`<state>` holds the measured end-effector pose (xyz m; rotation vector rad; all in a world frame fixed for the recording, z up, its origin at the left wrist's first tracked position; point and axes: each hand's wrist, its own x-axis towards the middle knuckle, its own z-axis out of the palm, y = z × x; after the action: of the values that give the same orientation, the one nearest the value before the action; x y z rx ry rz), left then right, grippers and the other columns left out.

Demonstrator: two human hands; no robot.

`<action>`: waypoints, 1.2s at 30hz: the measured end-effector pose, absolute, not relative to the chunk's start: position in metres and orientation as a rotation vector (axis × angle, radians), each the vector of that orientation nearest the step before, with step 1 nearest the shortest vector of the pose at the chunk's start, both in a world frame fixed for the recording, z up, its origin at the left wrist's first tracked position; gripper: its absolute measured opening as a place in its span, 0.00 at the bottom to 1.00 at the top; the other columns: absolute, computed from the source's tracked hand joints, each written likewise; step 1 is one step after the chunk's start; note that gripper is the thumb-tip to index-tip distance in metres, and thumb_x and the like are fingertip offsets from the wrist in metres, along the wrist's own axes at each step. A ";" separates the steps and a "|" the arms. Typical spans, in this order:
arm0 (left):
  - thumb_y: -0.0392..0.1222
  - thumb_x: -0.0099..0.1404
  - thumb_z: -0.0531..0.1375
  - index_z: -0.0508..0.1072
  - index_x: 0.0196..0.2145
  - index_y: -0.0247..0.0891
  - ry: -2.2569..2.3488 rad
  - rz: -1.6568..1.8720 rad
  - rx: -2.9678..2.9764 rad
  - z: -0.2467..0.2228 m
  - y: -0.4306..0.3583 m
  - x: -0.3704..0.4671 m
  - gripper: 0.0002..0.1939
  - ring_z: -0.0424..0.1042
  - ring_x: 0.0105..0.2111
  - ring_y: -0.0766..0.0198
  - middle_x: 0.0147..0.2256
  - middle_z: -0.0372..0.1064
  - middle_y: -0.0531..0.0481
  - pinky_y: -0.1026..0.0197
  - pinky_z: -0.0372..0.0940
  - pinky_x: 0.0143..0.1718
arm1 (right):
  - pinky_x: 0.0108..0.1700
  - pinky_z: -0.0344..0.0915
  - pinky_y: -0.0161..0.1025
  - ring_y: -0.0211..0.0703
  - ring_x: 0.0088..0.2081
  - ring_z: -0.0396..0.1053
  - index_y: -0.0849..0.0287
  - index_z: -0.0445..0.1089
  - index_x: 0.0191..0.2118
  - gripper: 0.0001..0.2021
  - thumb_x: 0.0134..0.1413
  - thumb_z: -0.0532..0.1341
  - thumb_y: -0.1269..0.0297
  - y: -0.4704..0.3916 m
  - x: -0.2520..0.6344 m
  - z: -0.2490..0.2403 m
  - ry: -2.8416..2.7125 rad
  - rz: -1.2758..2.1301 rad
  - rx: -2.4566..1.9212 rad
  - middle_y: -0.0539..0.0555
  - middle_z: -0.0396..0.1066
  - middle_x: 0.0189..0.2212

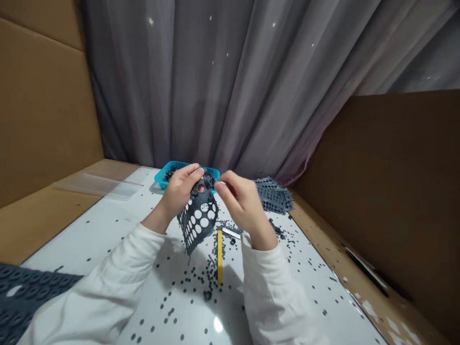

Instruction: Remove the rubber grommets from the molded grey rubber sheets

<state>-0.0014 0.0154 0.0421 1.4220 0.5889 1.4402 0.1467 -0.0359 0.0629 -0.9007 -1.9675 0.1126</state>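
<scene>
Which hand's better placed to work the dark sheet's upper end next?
Right, probably: the left hand grips the dark sheet, while the right hand is beside its upper end; contact unclear.

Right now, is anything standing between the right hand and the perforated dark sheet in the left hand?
Nothing visible does. The right hand is close beside the upper end of the perforated dark sheet that the left hand grips; whether they touch, I can't tell. The blue basket sits behind.

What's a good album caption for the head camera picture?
Left hand holds a black holey sheet, right hand close by, over a white table dotted with discs.
</scene>
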 end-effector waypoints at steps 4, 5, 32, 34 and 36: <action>0.44 0.60 0.54 0.57 0.19 0.38 0.631 1.448 1.768 0.041 0.016 -0.005 0.15 0.55 0.18 0.72 0.17 0.52 0.59 0.68 0.52 0.19 | 0.27 0.51 0.33 0.33 0.23 0.55 0.60 0.59 0.26 0.14 0.62 0.48 0.61 -0.025 0.137 0.055 -2.091 0.206 -1.019 0.48 0.59 0.21; 0.43 0.61 0.54 0.56 0.18 0.38 0.676 1.456 1.876 0.041 0.016 -0.007 0.16 0.54 0.18 0.72 0.17 0.51 0.59 0.68 0.51 0.20 | 0.28 0.51 0.33 0.34 0.24 0.56 0.60 0.59 0.26 0.14 0.62 0.47 0.61 -0.023 0.135 0.053 -2.095 0.231 -1.015 0.48 0.60 0.22; 0.45 0.55 0.58 0.53 0.16 0.39 0.236 1.159 0.835 0.036 0.009 0.002 0.19 0.42 0.07 0.77 0.08 0.40 0.63 0.73 0.46 0.10 | 0.14 0.31 0.26 0.25 0.14 0.30 0.57 0.47 0.19 0.19 0.47 0.58 0.58 -0.007 0.113 0.019 -1.026 1.631 -0.317 0.39 0.37 0.12; 0.47 0.55 0.57 0.53 0.16 0.39 0.316 1.196 0.977 0.037 0.011 0.001 0.19 0.42 0.08 0.77 0.09 0.40 0.63 0.72 0.45 0.10 | 0.15 0.34 0.28 0.27 0.15 0.33 0.57 0.47 0.19 0.18 0.51 0.55 0.56 -0.007 0.117 0.023 -1.221 1.438 -0.433 0.40 0.39 0.13; 0.46 0.54 0.60 0.55 0.16 0.38 0.399 1.221 1.140 0.039 0.013 0.000 0.19 0.45 0.10 0.77 0.11 0.44 0.62 0.72 0.44 0.10 | 0.18 0.39 0.30 0.28 0.16 0.39 0.57 0.48 0.18 0.18 0.53 0.53 0.58 -0.007 0.124 0.030 -1.541 1.103 -0.601 0.42 0.42 0.13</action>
<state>-0.0004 0.0130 0.0394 1.1403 0.3992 1.2206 0.1243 -0.0073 0.0297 -0.6007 -1.5408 1.1029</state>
